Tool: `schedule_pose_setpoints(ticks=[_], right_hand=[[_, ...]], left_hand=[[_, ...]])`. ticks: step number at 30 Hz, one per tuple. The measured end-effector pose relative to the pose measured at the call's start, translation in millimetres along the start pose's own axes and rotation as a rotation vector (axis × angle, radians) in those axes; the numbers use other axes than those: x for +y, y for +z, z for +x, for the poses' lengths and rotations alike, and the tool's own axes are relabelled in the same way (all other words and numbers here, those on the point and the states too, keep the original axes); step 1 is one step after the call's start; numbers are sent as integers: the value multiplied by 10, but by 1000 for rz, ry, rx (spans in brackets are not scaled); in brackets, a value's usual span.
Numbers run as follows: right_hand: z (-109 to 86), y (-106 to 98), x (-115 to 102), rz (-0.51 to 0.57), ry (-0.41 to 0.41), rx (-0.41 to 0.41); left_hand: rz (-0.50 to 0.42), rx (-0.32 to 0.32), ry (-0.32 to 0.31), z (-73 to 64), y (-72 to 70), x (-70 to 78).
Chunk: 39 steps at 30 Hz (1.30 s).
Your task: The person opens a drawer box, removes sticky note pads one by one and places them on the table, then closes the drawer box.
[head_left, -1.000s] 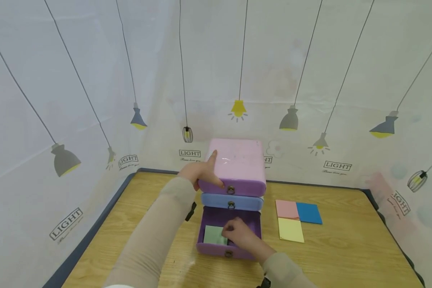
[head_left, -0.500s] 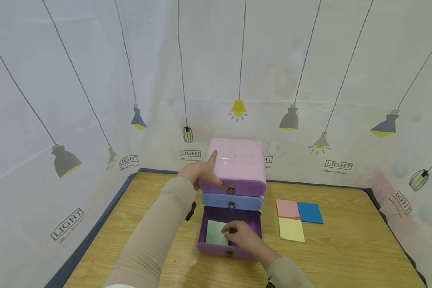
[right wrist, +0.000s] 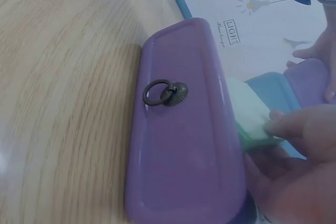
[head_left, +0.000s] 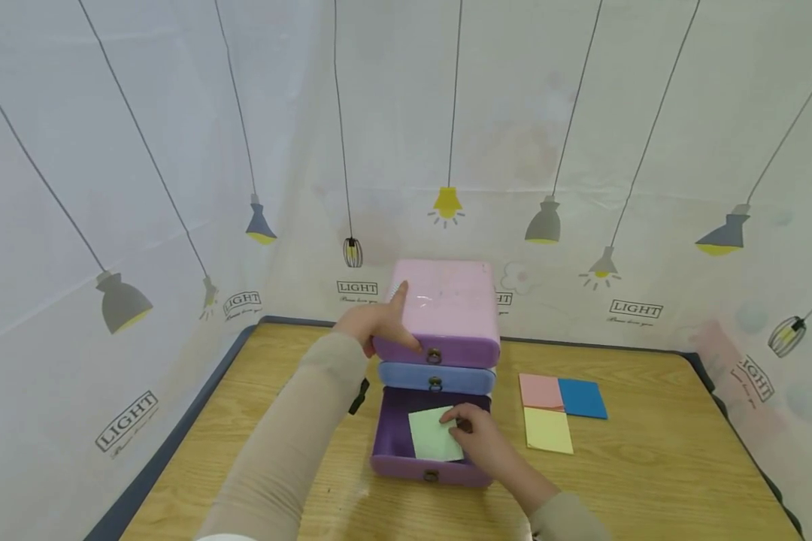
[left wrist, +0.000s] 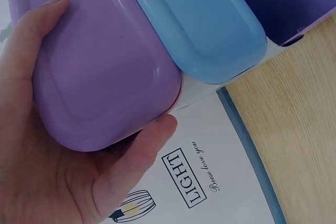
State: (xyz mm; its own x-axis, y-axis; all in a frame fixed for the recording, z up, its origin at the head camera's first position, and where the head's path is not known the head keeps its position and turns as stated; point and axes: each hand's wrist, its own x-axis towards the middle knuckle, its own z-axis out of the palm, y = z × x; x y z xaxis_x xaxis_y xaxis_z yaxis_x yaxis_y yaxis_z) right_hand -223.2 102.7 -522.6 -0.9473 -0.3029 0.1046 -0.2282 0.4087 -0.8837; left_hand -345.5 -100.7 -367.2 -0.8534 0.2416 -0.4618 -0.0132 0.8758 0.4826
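Note:
A small drawer cabinet (head_left: 446,300) with a pink top stands on the table, its purple bottom drawer (head_left: 395,421) pulled out. My left hand (head_left: 379,323) grips the cabinet's upper left corner; in the left wrist view its thumb and fingers wrap round the purple top drawer front (left wrist: 105,72). Over the bottom drawer my right hand (head_left: 483,439) pinches a pale green sticky note pad (head_left: 433,434) by its right side. The right wrist view shows the pad (right wrist: 249,111) between thumb and fingers, behind the drawer front (right wrist: 184,145) with its ring pull.
Pink (head_left: 540,391), blue (head_left: 583,398) and yellow (head_left: 548,430) sticky note pads lie together on the table, right of the cabinet. The blue middle drawer (head_left: 413,376) is closed. A wall sheet (head_left: 406,150) printed with lamps rises behind.
My right hand has drawn the green pad to the right and lifted its visible edge within the bottom drawer. My left hand stays on the cabinet corner.

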Motion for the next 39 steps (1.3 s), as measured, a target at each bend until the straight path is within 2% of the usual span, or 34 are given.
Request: schedule_pose_setpoints(ticks=[3,7,12,18,22,25,29,35,39], right_hand=[[-44,-72,-11,35,20,64],[-116,-212,-27,24,74,132],[-205,-402,-5,29,161,153],[-331,-582,103,60,175,185],[-456,-716,191,80,205,204],[-550,-830,250,66,227,197],[-658,-964,335,2,230,188],[-801,-1147,468,-134,225,197],[-849,-1299,611,-139,317,178]], left_hand=[[-9,6,11,-7,5,1],[-25,11,30,-7,17,1],[-22,17,28,0,22,-5],[-12,21,26,-4,18,-15],[-64,7,24,-13,24,-14],[-139,-4,22,-8,32,-15],[-176,-5,17,6,36,-20],[-122,1,15,9,21,-33],[-96,2,17,1,10,-40]])
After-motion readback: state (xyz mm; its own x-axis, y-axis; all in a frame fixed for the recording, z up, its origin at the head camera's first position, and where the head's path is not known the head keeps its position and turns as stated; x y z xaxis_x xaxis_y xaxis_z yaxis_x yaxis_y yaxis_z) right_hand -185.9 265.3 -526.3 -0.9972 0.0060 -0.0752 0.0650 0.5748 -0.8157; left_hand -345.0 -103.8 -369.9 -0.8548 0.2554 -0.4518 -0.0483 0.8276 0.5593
